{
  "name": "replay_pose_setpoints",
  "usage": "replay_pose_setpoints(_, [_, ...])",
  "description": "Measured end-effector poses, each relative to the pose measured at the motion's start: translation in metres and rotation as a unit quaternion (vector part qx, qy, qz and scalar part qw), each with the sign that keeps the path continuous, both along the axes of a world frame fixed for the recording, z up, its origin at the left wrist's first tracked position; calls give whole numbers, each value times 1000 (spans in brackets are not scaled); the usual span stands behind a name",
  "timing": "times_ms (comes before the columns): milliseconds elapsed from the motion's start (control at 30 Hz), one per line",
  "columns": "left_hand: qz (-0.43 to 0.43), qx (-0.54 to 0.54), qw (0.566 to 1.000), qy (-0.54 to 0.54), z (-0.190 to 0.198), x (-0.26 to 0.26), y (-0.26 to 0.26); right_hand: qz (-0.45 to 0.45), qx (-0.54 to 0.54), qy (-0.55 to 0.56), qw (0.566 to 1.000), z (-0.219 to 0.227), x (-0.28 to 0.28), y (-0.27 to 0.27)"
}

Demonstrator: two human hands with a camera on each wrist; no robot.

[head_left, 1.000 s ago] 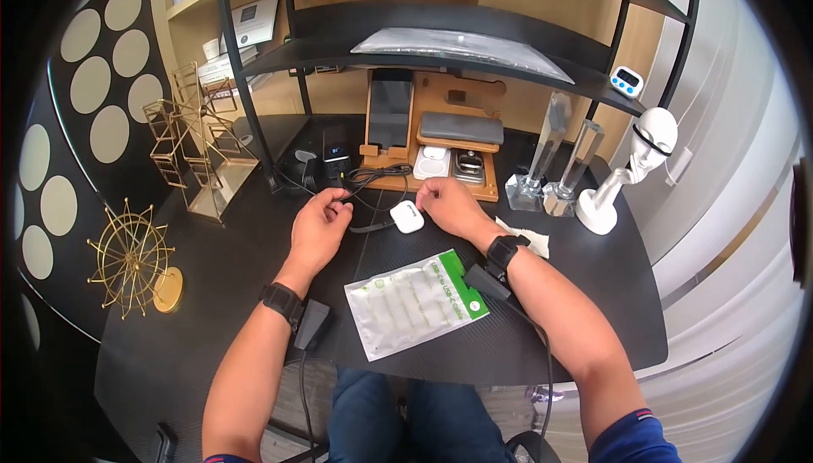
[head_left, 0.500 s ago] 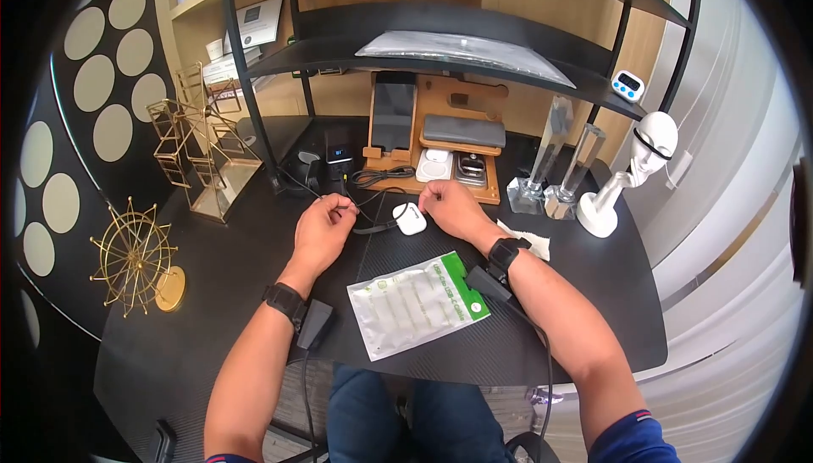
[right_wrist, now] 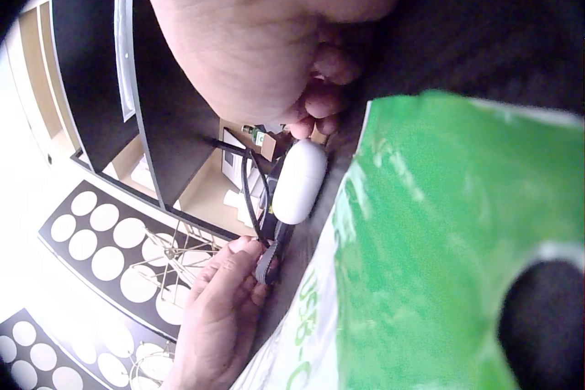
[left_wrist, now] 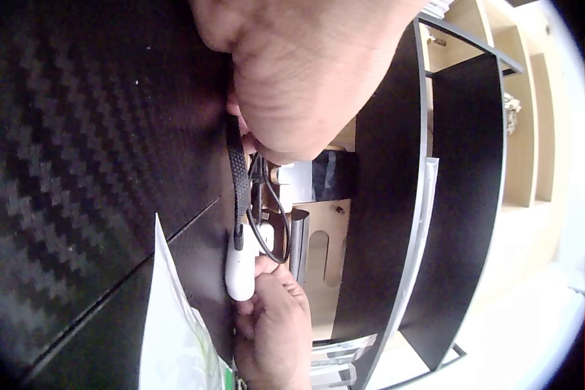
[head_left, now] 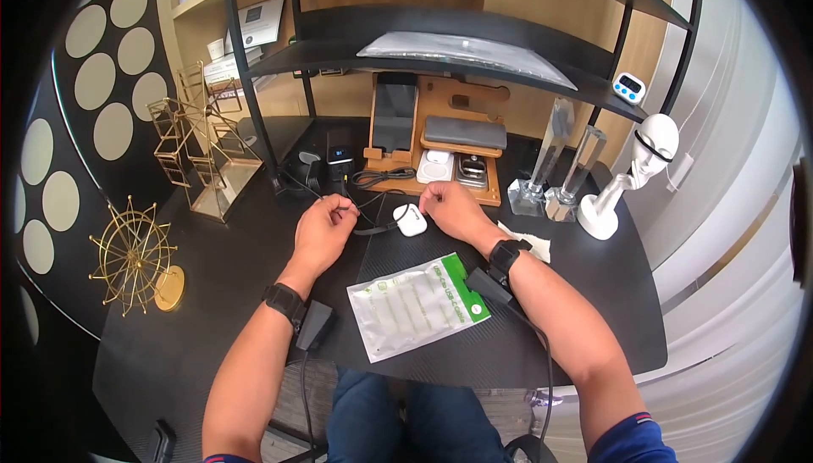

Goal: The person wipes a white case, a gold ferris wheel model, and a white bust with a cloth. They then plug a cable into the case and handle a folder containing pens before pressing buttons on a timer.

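Observation:
In the head view, a white earbud case [head_left: 412, 220] with a woven black strap [head_left: 373, 230] lies on the dark desk between the hands. My left hand [head_left: 326, 230] pinches the strap at its far end from the case, thumb against the fingers. My right hand [head_left: 456, 209] has its fingers curled at the upper right corner of the case, and the fingertips [right_wrist: 315, 120] meet its end in the right wrist view. A thin black cable [left_wrist: 285, 225] loops past the case close to both hands. Part of the right fingertips' grip is hidden.
A clear and green cable pouch [head_left: 415, 306] lies in front. Behind stand a wooden charging stand [head_left: 398, 173] with a phone, a coiled cable [head_left: 381, 177] and a black power bank [head_left: 340, 154]. Crystal trophies [head_left: 576, 175] and a white head figurine [head_left: 601, 209] stand right; gold wheel ornaments [head_left: 131, 251] left.
The whole scene shifts slightly in the head view. Both hands keep nearly the same pose around the earbud case and strap, and the case stays between them.

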State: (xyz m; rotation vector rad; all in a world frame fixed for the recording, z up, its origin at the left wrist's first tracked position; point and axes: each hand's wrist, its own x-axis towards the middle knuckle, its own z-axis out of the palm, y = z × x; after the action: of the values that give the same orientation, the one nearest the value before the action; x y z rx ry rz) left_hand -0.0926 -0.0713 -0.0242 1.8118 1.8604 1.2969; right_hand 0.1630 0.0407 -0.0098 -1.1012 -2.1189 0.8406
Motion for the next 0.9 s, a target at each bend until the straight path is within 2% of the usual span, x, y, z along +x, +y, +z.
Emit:
replay_pose_setpoints(433, [-13, -2, 1000, -8, -1, 0, 0, -3, 1, 3, 1000, -1, 1, -1])
replay_pose_setpoints(533, [11, -14, 1000, -22, 2, 2, -2, -2, 2, -1, 1000, 4, 1, -3])
replay_pose_setpoints(833, [-15, 10, 1000, -15, -3, -1, 1, -1, 3, -1, 1000, 1, 0, -1])
replay_pose_setpoints(900, [7, 3, 1000, -24, -1, 2, 0, -2, 8, -3, 1000, -2, 0, 1])
